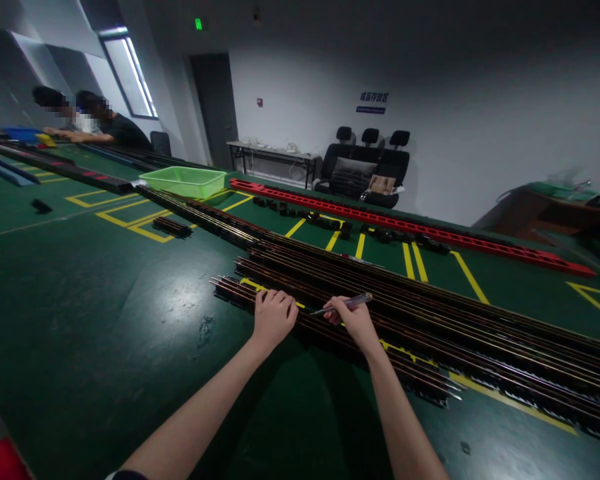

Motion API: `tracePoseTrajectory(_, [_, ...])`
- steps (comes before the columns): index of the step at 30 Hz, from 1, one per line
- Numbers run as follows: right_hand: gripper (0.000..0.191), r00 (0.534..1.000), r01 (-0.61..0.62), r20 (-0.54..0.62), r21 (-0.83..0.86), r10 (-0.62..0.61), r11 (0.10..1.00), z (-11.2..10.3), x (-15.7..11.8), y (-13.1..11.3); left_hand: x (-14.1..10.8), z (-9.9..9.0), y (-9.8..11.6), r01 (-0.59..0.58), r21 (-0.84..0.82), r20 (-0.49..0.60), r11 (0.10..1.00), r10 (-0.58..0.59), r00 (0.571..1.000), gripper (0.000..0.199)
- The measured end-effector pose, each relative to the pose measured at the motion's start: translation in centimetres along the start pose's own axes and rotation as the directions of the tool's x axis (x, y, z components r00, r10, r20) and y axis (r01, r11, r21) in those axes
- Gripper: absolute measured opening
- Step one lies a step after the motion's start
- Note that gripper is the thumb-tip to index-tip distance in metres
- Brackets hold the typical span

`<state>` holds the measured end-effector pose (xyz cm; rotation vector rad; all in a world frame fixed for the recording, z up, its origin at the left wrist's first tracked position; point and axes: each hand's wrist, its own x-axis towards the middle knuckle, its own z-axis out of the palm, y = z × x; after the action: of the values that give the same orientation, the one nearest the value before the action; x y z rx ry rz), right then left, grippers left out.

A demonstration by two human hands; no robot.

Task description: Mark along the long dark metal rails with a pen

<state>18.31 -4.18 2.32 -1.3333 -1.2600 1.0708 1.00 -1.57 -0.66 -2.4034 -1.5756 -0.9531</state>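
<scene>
A dark strip assembly with thin metal rods (405, 373) lies slantwise across the green table in front of me. My left hand (275, 315) rests on its left part, fingers bent over the rods; what they grip, if anything, is hidden. In my right hand (347, 313) is a screwdriver (356, 301) with a clear handle, its thin tip pointing left and down to the rods near my left fingers. Longer bundles of dark strips and rods (430, 313) lie just behind, running to the right edge.
Behind the bundles are a red slotted rail (390, 219), several small dark parts (345, 230) and a green basket (183, 181). A short rod bundle (172, 227) lies left of centre. Two people (113, 127) sit at the far left. Yellow tape marks the green table (130, 333).
</scene>
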Motion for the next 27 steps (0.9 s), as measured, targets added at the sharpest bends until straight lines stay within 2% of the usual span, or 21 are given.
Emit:
tracePoseTrajectory(7, [0.034, 0.997, -0.046, 0.058, -0.01, 0.046, 0.999, -2.1, -0.3, 0.0, 0.0, 0.1, 0.0, 0.01, 0.0, -0.011, 1.0, -0.01, 1.0, 0.025])
tracePoseTrajectory(11, [0.034, 0.998, -0.059, 0.031, 0.041, 0.058, 0.997, -2.9, -0.6, 0.1, 0.0, 0.0, 0.1, 0.011, 0.004, -0.002, 1.0, -0.011, 1.0, 0.026])
tracePoseTrajectory(20, [0.024, 0.992, -0.103, -0.053, 0.14, 0.111, 0.985, -3.4, -1.0, 0.4, 0.0, 0.1, -0.1, 0.006, 0.023, 0.012, 1.0, -0.007, 1.0, 0.026])
tracePoseTrajectory(27, [0.028, 0.997, -0.061, -0.033, 0.133, 0.066, 0.989, -3.3, -1.1, 0.5, -0.1, 0.0, -0.1, -0.007, 0.043, 0.031, 0.999, 0.005, 1.0, 0.028])
